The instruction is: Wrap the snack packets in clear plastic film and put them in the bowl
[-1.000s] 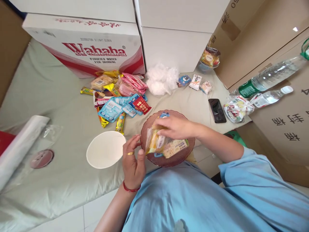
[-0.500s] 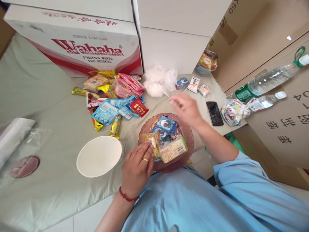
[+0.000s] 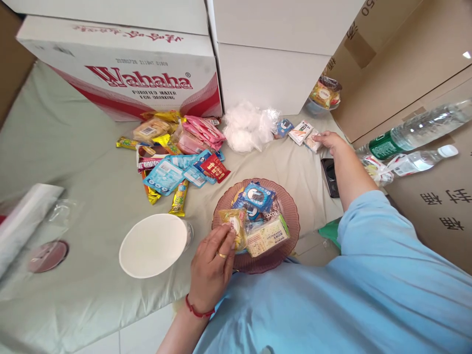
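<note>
My left hand (image 3: 213,258), with a ring and a red cord bracelet, is at the left rim of the pink ribbed glass plate (image 3: 293,231). Its fingers are closed on the edge of a yellow-wrapped snack packet (image 3: 238,227); the thumb's grip is partly hidden. Also on the plate are a soda biscuit packet (image 3: 268,237), blue snack packets (image 3: 258,195) and a dark packet (image 3: 273,209). My right hand (image 3: 331,141) reaches to the back right, fingertips pinching a small clear-wrapped snack (image 3: 312,141). Beside that lies a white snack packet (image 3: 300,132).
A white paper bucket (image 3: 155,246) stands left of the plate. Several snacks, including a red packet (image 3: 216,167), lie before the Wahaha carton (image 3: 136,73). Clear plastic bags (image 3: 245,127) are behind. A phone (image 3: 329,177) and water bottles (image 3: 424,125) are right.
My right hand has moved from above the plate to the back right and taken hold of the small wrapped snack. My left hand stays at the yellow packet. The view has shifted slightly.
</note>
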### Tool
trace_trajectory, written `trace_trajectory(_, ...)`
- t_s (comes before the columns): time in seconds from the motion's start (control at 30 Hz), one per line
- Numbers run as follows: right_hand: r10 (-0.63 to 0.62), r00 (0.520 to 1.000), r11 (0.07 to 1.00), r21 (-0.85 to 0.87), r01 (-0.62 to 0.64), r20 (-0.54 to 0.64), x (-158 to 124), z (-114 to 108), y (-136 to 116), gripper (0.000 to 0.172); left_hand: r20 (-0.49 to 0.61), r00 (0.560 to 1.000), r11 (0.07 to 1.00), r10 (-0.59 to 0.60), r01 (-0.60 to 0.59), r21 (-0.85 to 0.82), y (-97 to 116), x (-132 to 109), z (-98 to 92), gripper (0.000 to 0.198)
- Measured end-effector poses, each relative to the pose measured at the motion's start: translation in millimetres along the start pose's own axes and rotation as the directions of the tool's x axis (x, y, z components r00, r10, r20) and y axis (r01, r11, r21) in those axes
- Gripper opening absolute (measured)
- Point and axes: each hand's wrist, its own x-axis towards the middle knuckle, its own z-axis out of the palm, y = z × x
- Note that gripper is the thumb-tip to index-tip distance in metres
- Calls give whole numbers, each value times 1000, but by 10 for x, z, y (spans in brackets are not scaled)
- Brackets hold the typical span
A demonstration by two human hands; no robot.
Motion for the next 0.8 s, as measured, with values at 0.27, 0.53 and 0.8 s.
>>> trace_trajectory(0.27, 58, 997, 991, -122, -63, -48, -307, -186, 1, 41, -2, 1000, 1000, 15, -15, 26, 9, 9, 7, 58)
trace_trajectory(0.53, -273, 753, 957, 89, 277, 599, -1797, -329, -1069, 38, -3, 1000, 1000, 17, -17, 24, 5, 30, 3, 50)
trace_trajectory(0.8, -456, 481, 855, 218, 471, 749, -2346, 436, -1596, 30, 9, 999, 998, 37, -37, 57, 28, 61, -18, 41)
